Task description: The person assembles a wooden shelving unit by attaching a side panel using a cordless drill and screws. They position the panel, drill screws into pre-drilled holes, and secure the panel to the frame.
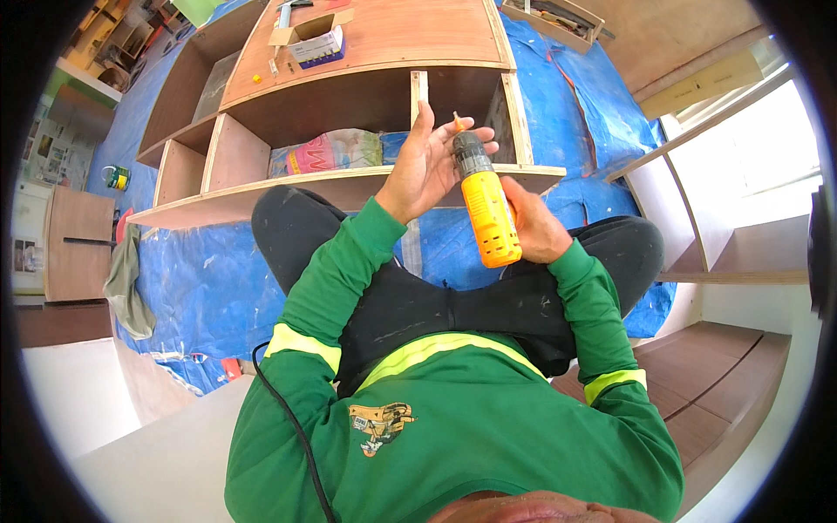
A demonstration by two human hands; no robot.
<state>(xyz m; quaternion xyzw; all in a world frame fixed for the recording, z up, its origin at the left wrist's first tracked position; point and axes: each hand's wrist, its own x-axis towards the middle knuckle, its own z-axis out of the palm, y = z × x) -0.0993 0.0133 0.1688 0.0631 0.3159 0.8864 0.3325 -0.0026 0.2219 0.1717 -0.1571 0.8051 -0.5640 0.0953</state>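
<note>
Two hands on one yellow cordless drill (488, 213) above the lap: right hand (534, 228) wrapped around its body, steadying it, while left hand (427, 161), fingers spread, cups the grey chuck (471, 155), just before the plywood cabinet's front edge (366, 181) on blue tarpaulin (200, 288).

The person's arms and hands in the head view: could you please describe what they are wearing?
Both arms wear long green sleeves, each with a fluorescent yellow band around the upper arm. The left hand and the right hand are bare, with no gloves, and the cuffs end at the wrists.
</note>
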